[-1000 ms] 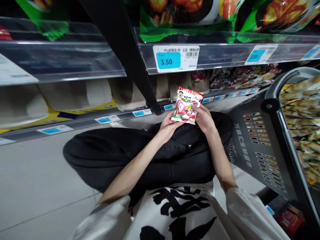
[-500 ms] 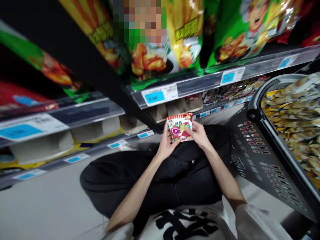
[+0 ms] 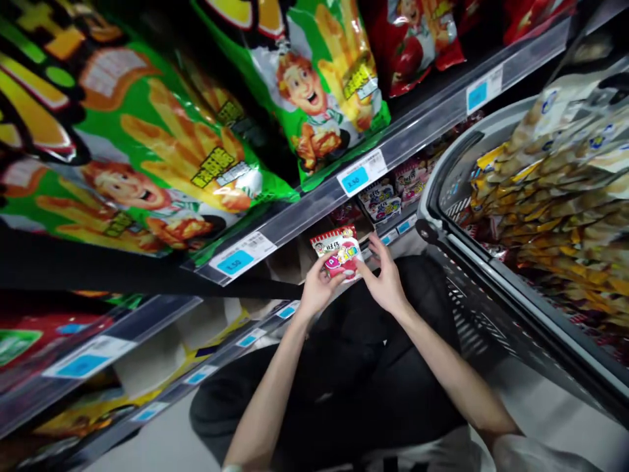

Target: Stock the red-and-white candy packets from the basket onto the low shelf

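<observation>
A small red-and-white candy packet (image 3: pixel 340 244) with a striped top edge is held up in front of the low shelf. My left hand (image 3: pixel 317 288) grips its lower left side, the thumb across the front. On the other side, my right hand (image 3: pixel 386 282) has its fingers apart and off the packet; its thumb tip is at the packet's lower right edge, and whether it touches I cannot tell. Similar small packets (image 3: pixel 381 202) stand in an open box on the lower shelf just behind.
Large green snack bags (image 3: pixel 187 164) fill the upper shelf, whose price-tag rail (image 3: pixel 299 229) runs slantwise above my hands. To my right stands a grey shopping basket (image 3: pixel 432 196) heaped with brownish-gold packets (image 3: pixel 555 210). My crossed legs (image 3: pixel 354 367) lie below.
My view has turned toward the right, bringing the basket closer in. The packet is now tilted in my left hand, and the right hand's fingers have come away from its side.
</observation>
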### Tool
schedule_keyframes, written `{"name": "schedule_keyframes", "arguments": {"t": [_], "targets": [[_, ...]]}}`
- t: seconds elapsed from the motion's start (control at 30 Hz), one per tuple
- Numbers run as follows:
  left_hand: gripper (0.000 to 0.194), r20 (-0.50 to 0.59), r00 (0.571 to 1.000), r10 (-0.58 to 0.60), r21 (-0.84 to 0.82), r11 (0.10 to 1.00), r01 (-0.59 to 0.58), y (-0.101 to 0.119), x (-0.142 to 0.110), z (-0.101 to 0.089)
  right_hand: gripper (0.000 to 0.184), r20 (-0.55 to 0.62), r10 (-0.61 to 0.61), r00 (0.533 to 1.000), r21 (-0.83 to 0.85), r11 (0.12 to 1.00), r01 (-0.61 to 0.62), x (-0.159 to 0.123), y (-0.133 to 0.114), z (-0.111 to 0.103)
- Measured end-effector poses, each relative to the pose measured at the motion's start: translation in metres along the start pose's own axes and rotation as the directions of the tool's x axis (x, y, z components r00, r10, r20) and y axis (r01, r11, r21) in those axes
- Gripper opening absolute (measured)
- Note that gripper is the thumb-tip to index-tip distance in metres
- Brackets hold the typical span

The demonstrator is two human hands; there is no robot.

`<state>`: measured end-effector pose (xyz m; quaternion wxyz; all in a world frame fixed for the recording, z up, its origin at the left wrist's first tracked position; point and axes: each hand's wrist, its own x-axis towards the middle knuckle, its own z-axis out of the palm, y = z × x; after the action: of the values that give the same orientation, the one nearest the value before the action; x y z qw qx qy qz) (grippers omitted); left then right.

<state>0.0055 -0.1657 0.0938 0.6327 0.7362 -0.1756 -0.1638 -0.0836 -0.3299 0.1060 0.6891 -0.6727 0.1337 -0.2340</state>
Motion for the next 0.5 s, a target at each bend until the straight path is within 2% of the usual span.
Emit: {"name": "schedule_keyframes", "arguments": {"t": [0.13,0.27,0.37,0.5], "targets": [[0.068,-0.083,0.994,0.07,0.225,0.973,-0.05,0.009,0.05,0.008,0.046,0.002,0.018,1.0,0.084,0.996,-0.018,0.004,-0.004,-0.009],[0.068,-0.1,0.981,0.165,0.469,0.877,-0.1,0.011,0.097,0.014,0.035,0.073,-0.004,0.997,0.056,0.998,-0.001,0.003,-0.006,-0.01],[0.071,-0.062,0.981,0.182,0.521,0.845,-0.124,0.008,0.12,0.018,0.03,0.117,-0.035,0.993,0.011,0.999,0.034,0.001,-0.01,-0.009],[0.072,-0.03,0.984,0.177,0.519,0.844,-0.136,0.002,0.135,0.027,0.026,0.171,-0.011,0.985,0.003,1.0,0.01,0.001,-0.013,-0.009]]}}
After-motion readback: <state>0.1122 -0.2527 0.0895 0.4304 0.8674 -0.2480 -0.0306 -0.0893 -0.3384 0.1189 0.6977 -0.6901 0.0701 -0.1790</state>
